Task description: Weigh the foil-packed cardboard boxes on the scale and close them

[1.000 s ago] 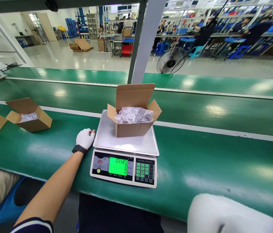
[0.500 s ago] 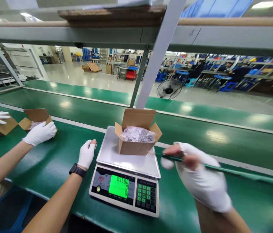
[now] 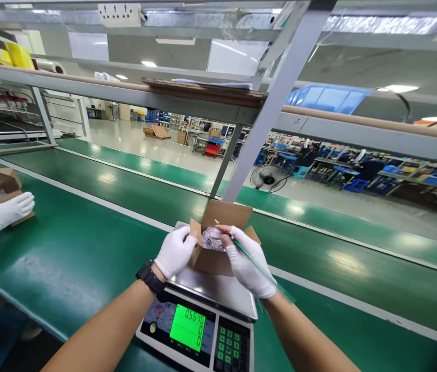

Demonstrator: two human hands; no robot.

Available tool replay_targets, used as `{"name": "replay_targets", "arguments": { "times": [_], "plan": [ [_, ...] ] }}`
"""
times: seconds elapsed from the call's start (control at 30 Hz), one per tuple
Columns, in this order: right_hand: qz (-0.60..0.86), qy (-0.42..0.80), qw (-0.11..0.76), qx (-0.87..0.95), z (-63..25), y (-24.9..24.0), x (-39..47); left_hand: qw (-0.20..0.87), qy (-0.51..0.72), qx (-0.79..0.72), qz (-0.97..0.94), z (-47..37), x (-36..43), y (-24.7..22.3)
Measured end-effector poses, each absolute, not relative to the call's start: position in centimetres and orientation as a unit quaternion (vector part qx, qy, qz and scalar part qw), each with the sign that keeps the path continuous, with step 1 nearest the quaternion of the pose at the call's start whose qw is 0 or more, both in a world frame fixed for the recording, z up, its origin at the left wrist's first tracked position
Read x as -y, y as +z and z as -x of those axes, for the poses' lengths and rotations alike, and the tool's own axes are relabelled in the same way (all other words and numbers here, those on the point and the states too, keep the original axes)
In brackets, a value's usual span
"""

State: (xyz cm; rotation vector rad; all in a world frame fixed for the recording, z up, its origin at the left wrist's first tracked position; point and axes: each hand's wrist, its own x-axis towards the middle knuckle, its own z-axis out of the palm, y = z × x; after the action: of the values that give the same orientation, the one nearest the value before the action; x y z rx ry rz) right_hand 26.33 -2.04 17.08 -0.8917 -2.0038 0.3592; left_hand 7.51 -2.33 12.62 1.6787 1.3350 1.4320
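An open cardboard box [image 3: 214,262] stands on the metal pan [image 3: 237,302] of a digital scale with a lit green display [image 3: 187,328]. Inside it lies a shiny clear-wrapped packet [image 3: 212,239], partly covered by my right hand. My left hand [image 3: 175,252], in a white glove with bare fingertips, is closed at the box's left side flap [image 3: 195,231]. Over the packet, my right hand [image 3: 247,263] pinches a thin green pencil-like stick [image 3: 250,257]; its tip points toward the raised back flap [image 3: 229,211]. The stick's rear end is blurred.
At the far left, a co-worker's gloved hands [image 3: 3,212] hold another open box [image 3: 6,178] on the green work surface [image 3: 86,248]. A slanted metal post [image 3: 255,150] rises behind the scale. Beyond are a long green belt [image 3: 156,188] and a floor fan [image 3: 268,177].
My right hand has swung left to the box with the green stick. My left hand has moved right onto the flap. The view has tilted up; the co-worker's box now sits farther left.
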Motion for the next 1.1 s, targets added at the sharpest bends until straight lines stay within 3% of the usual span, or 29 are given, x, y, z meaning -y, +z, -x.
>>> {"name": "replay_targets", "arguments": {
  "times": [0.1,0.23,0.57,1.1],
  "plan": [
    [0.384,0.269,0.446,0.762,-26.1,18.0,2.1,0.367,0.552,-0.453,-0.596,-7.5,2.2,12.1],
    [0.401,0.293,0.389,0.776,-24.9,19.1,1.5,0.424,0.575,-0.410,-0.567,-7.5,2.3,12.0],
    [0.437,0.277,0.352,0.780,-23.3,18.4,1.1,0.420,0.584,-0.402,-0.567,-7.5,2.2,11.9],
    [0.445,0.293,0.370,0.761,-23.3,17.8,0.7,0.414,0.583,-0.402,-0.573,-7.5,2.4,12.4]
  ]
}}
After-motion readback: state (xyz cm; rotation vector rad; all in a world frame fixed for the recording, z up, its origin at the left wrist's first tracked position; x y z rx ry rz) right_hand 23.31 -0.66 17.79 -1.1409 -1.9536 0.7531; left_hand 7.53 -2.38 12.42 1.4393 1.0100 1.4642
